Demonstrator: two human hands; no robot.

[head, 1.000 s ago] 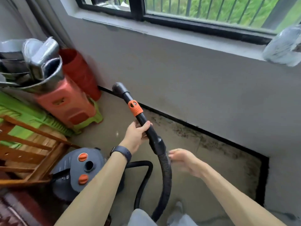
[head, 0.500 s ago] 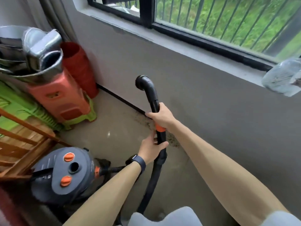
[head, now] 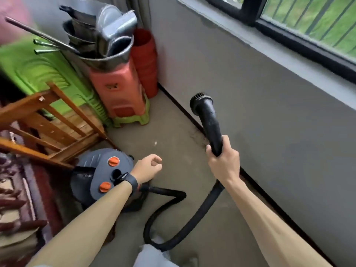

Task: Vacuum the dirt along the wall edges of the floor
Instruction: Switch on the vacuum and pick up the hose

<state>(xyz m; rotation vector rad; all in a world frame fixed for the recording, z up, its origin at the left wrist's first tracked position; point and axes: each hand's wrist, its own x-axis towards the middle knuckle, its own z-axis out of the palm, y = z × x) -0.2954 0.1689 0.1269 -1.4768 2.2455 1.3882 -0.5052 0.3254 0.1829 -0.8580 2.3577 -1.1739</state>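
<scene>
Right hand: the right hand is wrapped round the lower end of the black tube, fingers and thumb curled tight about it.
Left hand: the left hand hangs over the floor with its fingers loosely curled, holding nothing and touching nothing; a dark watch sits on the wrist.
Tube: lifted clear of the floor and tilted up and away from the person, just beside the wall.
Brush head: the round brush head at the top of the tube is in the air – it seems to be turned towards the wall, though the angle makes this hard to judge.
Hose: the black hose drops from under the right hand, loops across the floor near the person's feet and runs back to the vacuum cleaner.
Vacuum cleaner: a grey drum with orange knobs, standing on the floor below the left forearm.
Dirt: a dark smear of dirt lies on the floor against the black strip at the foot of the wall – right beneath the tube.
Corner: stacked plastic stools carry a metal basin of metal parts; a wooden chair stands to the left.
Above: a window tops the wall.
</scene>
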